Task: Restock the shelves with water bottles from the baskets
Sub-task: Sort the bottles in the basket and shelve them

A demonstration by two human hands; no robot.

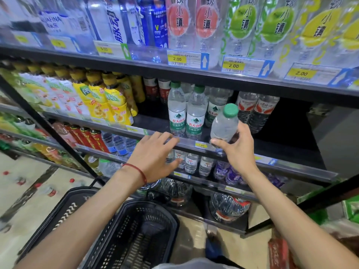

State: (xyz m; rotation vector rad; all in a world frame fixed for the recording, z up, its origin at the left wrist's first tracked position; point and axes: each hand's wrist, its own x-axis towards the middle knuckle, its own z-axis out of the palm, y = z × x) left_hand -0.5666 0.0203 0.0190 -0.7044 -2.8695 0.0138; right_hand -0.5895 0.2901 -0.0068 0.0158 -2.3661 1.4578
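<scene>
From my seat, the right hand (pixel 236 150) grips a clear water bottle (pixel 224 127) low on its body, thumb across the front and fingers curled round the back. The bottle leans a little, its green cap (pixel 230 109) tipped up and to the right. It sits over the front of the middle shelf (pixel 155 125), just right of two standing bottles (pixel 176 111) with green labels and green caps. A third of that kind stands behind it, partly covered. My view of the held bottle's base is blocked by the thumb, so I cannot tell whether it rests on the shelf or hangs just above it. The left hand (pixel 153 158) holds nothing. Its fingers are spread and relaxed, reaching to the shelf's front rail (pixel 186 143) below the two standing bottles, and I cannot tell whether the fingertips touch the rail. A red cord (pixel 140 171) circles that wrist. A yellow price tag (pixel 200 145) sits on the rail between the two hands. To the right of the held bottle, further back, stand bottles with red labels (pixel 258 111). To the left are yellow tea bottles (pixel 116 101). Down between the forearms is a black basket (pixel 136 235), with a second black basket (pixel 64 210) just beside it on the left, both on the floor in front of the shelves. Large water jugs (pixel 227 208) stand on the lowest shelf.
</scene>
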